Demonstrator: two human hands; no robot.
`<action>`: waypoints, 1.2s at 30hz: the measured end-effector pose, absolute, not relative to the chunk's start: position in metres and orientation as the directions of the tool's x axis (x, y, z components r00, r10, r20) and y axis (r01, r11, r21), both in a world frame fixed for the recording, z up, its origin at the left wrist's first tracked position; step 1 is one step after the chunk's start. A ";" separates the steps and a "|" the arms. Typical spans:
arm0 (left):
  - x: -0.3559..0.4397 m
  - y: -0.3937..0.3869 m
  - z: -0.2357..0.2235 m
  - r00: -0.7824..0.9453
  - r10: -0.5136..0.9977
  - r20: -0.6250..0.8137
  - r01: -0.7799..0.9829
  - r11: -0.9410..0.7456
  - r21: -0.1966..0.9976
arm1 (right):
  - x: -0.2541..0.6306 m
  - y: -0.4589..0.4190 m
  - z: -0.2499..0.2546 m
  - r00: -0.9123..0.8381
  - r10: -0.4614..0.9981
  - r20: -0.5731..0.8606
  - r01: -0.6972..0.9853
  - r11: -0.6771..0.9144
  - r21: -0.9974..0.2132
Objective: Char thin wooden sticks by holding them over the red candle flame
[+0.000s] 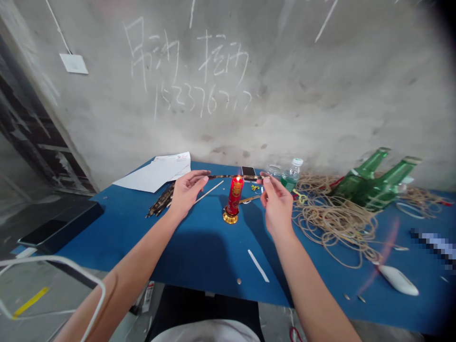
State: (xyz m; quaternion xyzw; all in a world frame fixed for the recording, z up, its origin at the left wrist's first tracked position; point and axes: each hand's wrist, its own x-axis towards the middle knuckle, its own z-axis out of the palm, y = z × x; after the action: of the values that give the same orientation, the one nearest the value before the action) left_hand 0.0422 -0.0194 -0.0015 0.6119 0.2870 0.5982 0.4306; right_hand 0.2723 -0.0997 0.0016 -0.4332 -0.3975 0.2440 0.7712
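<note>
My left hand (187,192) and my right hand (276,202) pinch the two ends of a thin dark strip (224,176), perhaps bamboo, held level. Its middle passes through the flame (238,177) of a red candle (234,195), which stands upright in a brass holder (230,216) between my hands. A pile of similar dark strips (161,200) lies just beyond my left hand. A pale stick (208,192) lies under that hand's fingers, and a small yellow item (254,187) lies near my right hand.
The blue table (199,270) holds white paper (156,173), a phone (248,172), a plastic bottle (292,175), tangled twine (335,223), two green glass bottles (370,180), a white oblong object (397,279) and a white strip (258,265). A concrete wall stands behind.
</note>
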 end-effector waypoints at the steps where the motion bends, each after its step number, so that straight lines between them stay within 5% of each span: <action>1: 0.042 -0.019 -0.002 0.123 0.864 0.488 -0.167 -0.467 0.869 | 0.273 -0.099 0.001 0.565 0.722 0.399 -0.038 0.506 -0.862; 36: 0.042 -0.015 -0.005 0.099 0.862 0.497 -0.130 -0.484 0.866 | 0.279 -0.102 0.002 0.588 0.719 0.372 -0.105 0.523 -0.846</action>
State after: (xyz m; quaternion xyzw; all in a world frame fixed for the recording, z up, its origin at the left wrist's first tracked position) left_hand 0.0420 -0.0152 -0.0053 0.6162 0.2971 0.6017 0.4122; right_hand 0.2786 -0.1021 0.0020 -0.4130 -0.3717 0.2606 0.7895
